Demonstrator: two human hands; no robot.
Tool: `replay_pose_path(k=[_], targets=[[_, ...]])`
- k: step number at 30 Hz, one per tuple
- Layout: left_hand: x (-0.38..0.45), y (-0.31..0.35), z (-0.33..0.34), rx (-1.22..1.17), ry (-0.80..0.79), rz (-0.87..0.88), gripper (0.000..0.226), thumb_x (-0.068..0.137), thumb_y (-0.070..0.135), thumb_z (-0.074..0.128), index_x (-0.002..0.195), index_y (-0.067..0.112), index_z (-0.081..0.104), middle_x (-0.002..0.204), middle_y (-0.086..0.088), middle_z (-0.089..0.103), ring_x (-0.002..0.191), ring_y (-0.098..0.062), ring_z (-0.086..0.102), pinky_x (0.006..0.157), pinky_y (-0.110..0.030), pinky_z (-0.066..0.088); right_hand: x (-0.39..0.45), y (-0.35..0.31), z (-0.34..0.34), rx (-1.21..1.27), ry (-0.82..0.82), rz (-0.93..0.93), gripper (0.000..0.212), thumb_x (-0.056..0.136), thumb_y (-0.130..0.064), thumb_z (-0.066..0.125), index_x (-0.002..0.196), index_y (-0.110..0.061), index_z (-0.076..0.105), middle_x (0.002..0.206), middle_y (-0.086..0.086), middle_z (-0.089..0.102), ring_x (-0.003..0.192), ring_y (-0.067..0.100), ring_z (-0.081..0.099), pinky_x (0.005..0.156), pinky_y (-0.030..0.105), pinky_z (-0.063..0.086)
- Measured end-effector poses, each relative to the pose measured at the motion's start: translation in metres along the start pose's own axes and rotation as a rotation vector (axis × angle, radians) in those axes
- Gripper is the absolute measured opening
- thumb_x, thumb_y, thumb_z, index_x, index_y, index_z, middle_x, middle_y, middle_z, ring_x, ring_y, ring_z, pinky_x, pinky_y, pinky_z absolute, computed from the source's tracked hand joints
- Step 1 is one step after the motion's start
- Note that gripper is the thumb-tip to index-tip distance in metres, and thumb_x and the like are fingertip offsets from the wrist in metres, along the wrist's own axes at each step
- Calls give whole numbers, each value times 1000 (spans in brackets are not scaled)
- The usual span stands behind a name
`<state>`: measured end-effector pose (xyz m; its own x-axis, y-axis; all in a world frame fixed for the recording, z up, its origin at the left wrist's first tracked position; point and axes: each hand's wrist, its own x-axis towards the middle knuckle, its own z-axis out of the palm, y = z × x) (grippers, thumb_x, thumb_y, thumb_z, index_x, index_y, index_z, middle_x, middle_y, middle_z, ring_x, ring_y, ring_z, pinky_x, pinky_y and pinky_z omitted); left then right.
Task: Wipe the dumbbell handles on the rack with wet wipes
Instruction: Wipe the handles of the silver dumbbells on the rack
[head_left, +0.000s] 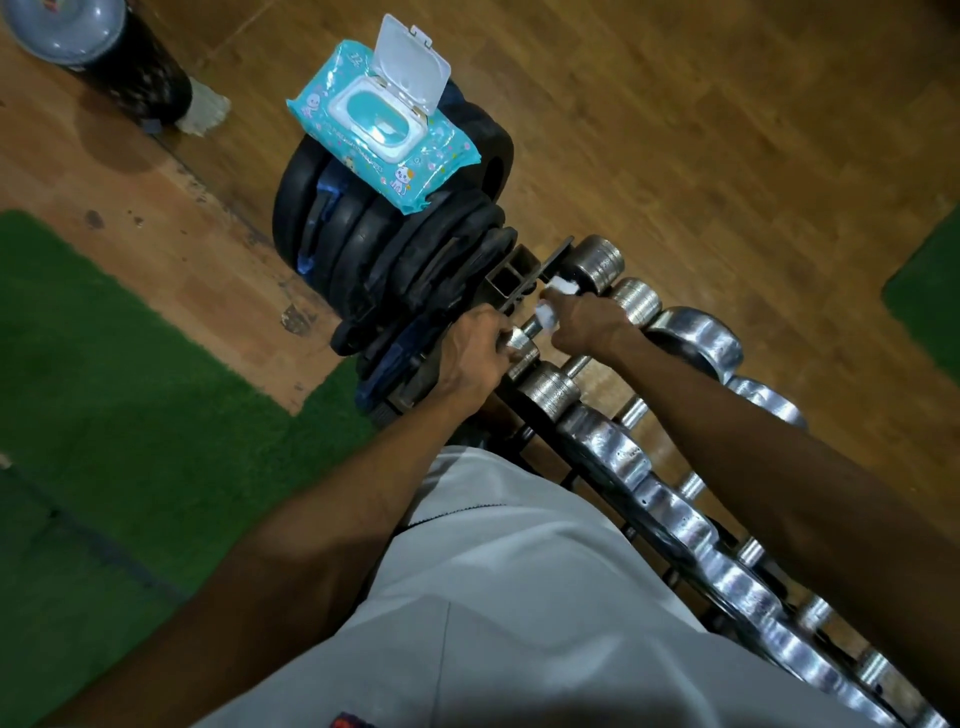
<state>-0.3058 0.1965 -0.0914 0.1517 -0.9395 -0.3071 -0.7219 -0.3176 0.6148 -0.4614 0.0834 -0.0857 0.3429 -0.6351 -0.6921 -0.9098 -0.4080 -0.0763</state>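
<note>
Two hands on the end dumbbell of the rack

Two bare hands work on the small chrome dumbbell at the far end of the black metal rack. The left hand curls round its near steel head. The right hand grips a crumpled white wet wipe wrapped on the thin bright handle, with more white showing above the knuckles. Beyond the rack's end, black rubber weight plates stand on edge; on top of them lies a turquoise wet-wipe pack with cartoon animal prints, its clear flip lid standing open. Printed text on the pack is too small to read. Nearer along the rack, larger polished steel dumbbells lie in a row, heads shiny and scuffed, handles narrow.
</note>
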Motion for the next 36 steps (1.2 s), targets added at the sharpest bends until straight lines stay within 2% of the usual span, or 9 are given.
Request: replay_pose_path(k=[2,4,9,11,18,23,30,33,36], targets=[[0,1,-1,4,-4,10,29,84,10,81,113,12,74,111,-7,67,97,-25,67,78,-39,57,-3,-11,6,207,-123,-185,35,96,-28,51,130,-22,58,121,12,63,102,35,65,82,37,51],[0,1,-2,-2,-18,19,30,85,10,80,115,11,74,111,-8,67,97,-26,67,78,-38,56,-4,-12,10,188,-147,-263,24,90,-28,55,113,-26,60,116,5,63,99,33,67,82,42,55],[1,1,-3,-4,-30,26,34,83,15,84,115,12,74,114,-5,67,100,-22,67,82,-36,57,-3,14,5,-202,106,25,75,92,-26,62,157,-35,25,108,14,63,74,31,62,55,31,40],[0,2,-3,6,-30,12,34,82,14,85,114,13,74,114,-3,67,99,-20,66,80,-31,55,-2,23,8,-151,166,67,80,90,-23,65,157,-33,23,125,21,55,91,37,63,57,36,41],[1,6,-3,58,-42,-2,26,79,12,86,101,14,73,107,-1,65,91,-19,66,68,-27,47,-12,5,36,-248,521,-24,47,91,-12,63,137,-1,57,134,22,50,113,38,49,84,45,47],[0,6,-4,61,-41,15,32,82,14,85,111,10,73,113,-5,66,96,-21,66,72,-28,48,-9,-4,40,401,596,66,30,94,4,54,122,4,66,132,20,57,113,37,61,89,42,56],[1,5,-4,36,-46,15,34,86,14,81,118,9,71,119,-6,65,102,-23,66,81,-34,55,1,-37,22,1809,411,702,48,75,3,62,122,1,52,93,10,57,75,20,56,65,34,50],[2,5,-6,24,-57,5,34,83,16,84,114,10,71,117,-5,65,102,-21,65,81,-34,54,-4,-32,10,2030,286,704,21,73,1,58,93,-6,56,87,9,55,74,22,54,71,36,54],[2,5,-5,40,-59,-4,35,82,18,85,113,11,71,117,-4,65,101,-22,66,79,-34,53,-2,-25,14,2042,168,684,23,78,-8,58,101,-6,60,88,11,61,80,25,59,77,36,57]])
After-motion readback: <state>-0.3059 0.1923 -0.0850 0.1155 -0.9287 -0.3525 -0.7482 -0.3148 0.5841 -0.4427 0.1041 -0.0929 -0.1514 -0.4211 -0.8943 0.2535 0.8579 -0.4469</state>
